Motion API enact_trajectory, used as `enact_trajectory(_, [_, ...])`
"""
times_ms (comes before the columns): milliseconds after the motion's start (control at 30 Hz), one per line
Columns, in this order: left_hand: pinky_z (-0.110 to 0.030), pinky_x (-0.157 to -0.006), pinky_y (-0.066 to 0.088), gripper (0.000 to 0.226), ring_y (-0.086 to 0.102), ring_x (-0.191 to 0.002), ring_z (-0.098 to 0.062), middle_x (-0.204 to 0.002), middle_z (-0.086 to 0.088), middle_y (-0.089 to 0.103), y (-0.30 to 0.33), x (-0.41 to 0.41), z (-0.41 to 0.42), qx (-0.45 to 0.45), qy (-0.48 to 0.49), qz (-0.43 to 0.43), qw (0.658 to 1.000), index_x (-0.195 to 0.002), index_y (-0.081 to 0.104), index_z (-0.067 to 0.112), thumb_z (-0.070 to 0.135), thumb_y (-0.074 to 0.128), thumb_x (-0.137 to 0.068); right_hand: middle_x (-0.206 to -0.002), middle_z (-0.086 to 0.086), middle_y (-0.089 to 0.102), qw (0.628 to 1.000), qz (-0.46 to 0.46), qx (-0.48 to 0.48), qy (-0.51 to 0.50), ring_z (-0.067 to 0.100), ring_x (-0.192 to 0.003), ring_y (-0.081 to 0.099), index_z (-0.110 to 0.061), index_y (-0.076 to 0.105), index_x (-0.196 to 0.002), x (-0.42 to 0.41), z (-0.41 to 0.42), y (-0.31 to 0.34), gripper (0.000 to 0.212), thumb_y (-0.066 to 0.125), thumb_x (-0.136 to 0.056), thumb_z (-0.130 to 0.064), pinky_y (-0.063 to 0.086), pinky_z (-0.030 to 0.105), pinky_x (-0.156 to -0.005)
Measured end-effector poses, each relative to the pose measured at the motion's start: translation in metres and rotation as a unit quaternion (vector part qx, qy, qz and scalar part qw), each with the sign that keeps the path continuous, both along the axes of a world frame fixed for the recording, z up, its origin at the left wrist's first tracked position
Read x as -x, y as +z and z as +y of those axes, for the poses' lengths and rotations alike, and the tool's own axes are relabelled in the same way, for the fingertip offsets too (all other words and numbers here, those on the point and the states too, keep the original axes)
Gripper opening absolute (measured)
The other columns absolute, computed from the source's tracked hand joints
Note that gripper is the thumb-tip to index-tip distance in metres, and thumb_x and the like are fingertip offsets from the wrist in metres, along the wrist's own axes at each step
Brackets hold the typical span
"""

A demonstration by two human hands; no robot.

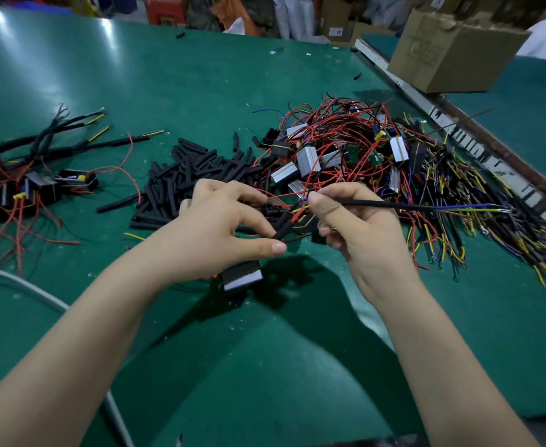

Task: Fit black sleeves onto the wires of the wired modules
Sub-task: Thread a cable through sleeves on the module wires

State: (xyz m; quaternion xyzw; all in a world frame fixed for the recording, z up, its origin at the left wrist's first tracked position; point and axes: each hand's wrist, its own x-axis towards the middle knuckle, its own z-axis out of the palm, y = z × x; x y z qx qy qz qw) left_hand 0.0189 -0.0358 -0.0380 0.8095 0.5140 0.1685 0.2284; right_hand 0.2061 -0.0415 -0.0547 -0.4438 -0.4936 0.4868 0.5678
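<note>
My left hand (215,232) pinches a short black sleeve (283,230) between thumb and forefinger, with red wires running into it. Under that hand hangs a black module (242,276) with a pale face. My right hand (355,222) grips a long thin black sleeve (391,205) from which blue and yellow wires stick out to the right. A heap of loose black sleeves (194,175) lies just beyond my left hand. A tangle of modules with red wires (326,150) lies beyond my right hand. Sleeved modules (39,175) lie at the left.
The work surface is a green mat (174,79). Yellow, blue and black wires (478,214) fan out at the right beside a metal rail (458,124). A cardboard box (452,50) stands at the back right. A grey cable (23,285) curves along the left.
</note>
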Motion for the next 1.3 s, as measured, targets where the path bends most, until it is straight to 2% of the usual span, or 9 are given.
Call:
enact_trajectory(233, [-0.028,-0.098,0.021,0.026,0.03,-0.117,-0.013,-0.105,0.024,0.048,-0.004,-0.008,-0.008,-0.044,0.047,-0.098,0.993,-0.068,0.056,0.054,0.074,0.046,-0.056,-0.062,-0.006,0.06,0.989,0.107,0.09,0.056,0.006,-0.049,0.048,-0.019,0.056,-0.076,0.003,-0.001,0.004,0.017,0.073,-0.073,-0.015,0.029,0.015,-0.042])
enact_trajectory(400, [-0.02,-0.08,0.026,0.019,0.038,-0.095,-0.012,-0.091,0.015,0.051,-0.004,-0.022,-0.013,-0.095,0.081,-0.132,0.983,-0.071,0.055,0.051,0.068,0.047,-0.063,-0.06,-0.006,0.057,0.989,0.107,0.081,0.063,0.005,-0.048,0.047,-0.02,0.058,-0.073,-0.001,-0.001,0.004,0.018,0.072,-0.075,-0.008,0.031,0.014,-0.042])
enact_trajectory(633, [-0.007,-0.054,0.033,0.015,0.048,-0.055,0.006,-0.055,0.018,0.055,-0.003,-0.029,-0.019,-0.089,0.075,-0.146,0.982,-0.072,0.063,0.029,0.039,0.066,-0.083,-0.061,-0.007,0.059,0.996,0.047,0.01,0.07,0.004,-0.048,0.046,-0.023,0.062,-0.071,-0.008,0.001,0.002,0.023,0.071,-0.08,-0.003,0.034,0.014,-0.046])
enact_trajectory(733, [-0.013,-0.059,0.036,0.02,0.052,-0.062,0.004,-0.065,0.012,0.06,-0.001,-0.025,-0.016,-0.115,0.07,-0.091,0.987,-0.075,0.065,0.026,0.046,0.064,-0.08,-0.058,-0.007,0.057,0.996,0.051,0.017,0.078,0.004,-0.047,0.044,-0.022,0.062,-0.071,-0.008,0.001,0.001,0.023,0.07,-0.08,-0.002,0.033,0.014,-0.044])
enact_trajectory(900, [-0.038,-0.071,0.044,0.029,0.05,-0.081,-0.015,-0.078,0.011,0.059,-0.005,-0.026,-0.017,-0.188,0.072,-0.022,0.979,-0.081,0.064,0.024,0.052,0.057,-0.079,-0.058,-0.007,0.056,0.99,0.076,0.084,0.086,0.005,-0.045,0.042,-0.021,0.062,-0.072,-0.009,0.003,0.0,0.022,0.071,-0.08,-0.003,0.033,0.015,-0.042])
enact_trajectory(1000, [-0.033,-0.069,0.044,0.026,0.052,-0.074,-0.011,-0.076,0.01,0.062,-0.013,-0.027,-0.016,-0.162,0.085,-0.062,0.981,-0.082,0.067,0.025,0.05,0.061,-0.08,-0.057,-0.007,0.056,0.988,0.074,0.109,0.086,0.005,-0.046,0.043,-0.021,0.063,-0.074,-0.01,0.004,-0.002,0.018,0.071,-0.081,-0.006,0.034,0.015,-0.042])
enact_trajectory(1100, [-0.015,-0.059,0.037,0.015,0.051,-0.062,0.002,-0.063,0.014,0.059,-0.018,-0.027,-0.014,-0.133,0.106,-0.131,0.977,-0.072,0.062,0.033,0.044,0.067,-0.079,-0.062,-0.008,0.06,0.987,0.063,0.106,0.099,0.004,-0.049,0.047,-0.019,0.068,-0.083,-0.009,0.004,-0.002,0.003,0.07,-0.081,-0.019,0.035,0.014,-0.044])
enact_trajectory(1167, [-0.011,-0.056,0.033,0.019,0.049,-0.061,0.007,-0.063,0.016,0.057,-0.02,-0.026,-0.014,-0.125,0.127,-0.158,0.971,-0.069,0.054,0.038,0.042,0.07,-0.078,-0.07,-0.009,0.064,0.989,0.043,0.083,0.111,0.004,-0.053,0.049,-0.021,0.073,-0.084,-0.01,0.003,-0.003,0.015,0.067,-0.078,-0.034,0.037,0.015,-0.047])
enact_trajectory(1300, [-0.008,-0.057,0.033,0.02,0.046,-0.061,0.01,-0.067,0.015,0.055,-0.023,-0.022,-0.015,-0.131,0.125,-0.184,0.966,-0.075,0.051,0.039,0.039,0.071,-0.078,-0.069,-0.012,0.066,0.99,-0.131,-0.018,0.049,-0.001,-0.058,0.054,-0.027,0.072,-0.085,-0.009,0.0,-0.004,0.025,0.059,-0.078,-0.047,0.043,0.013,-0.057])
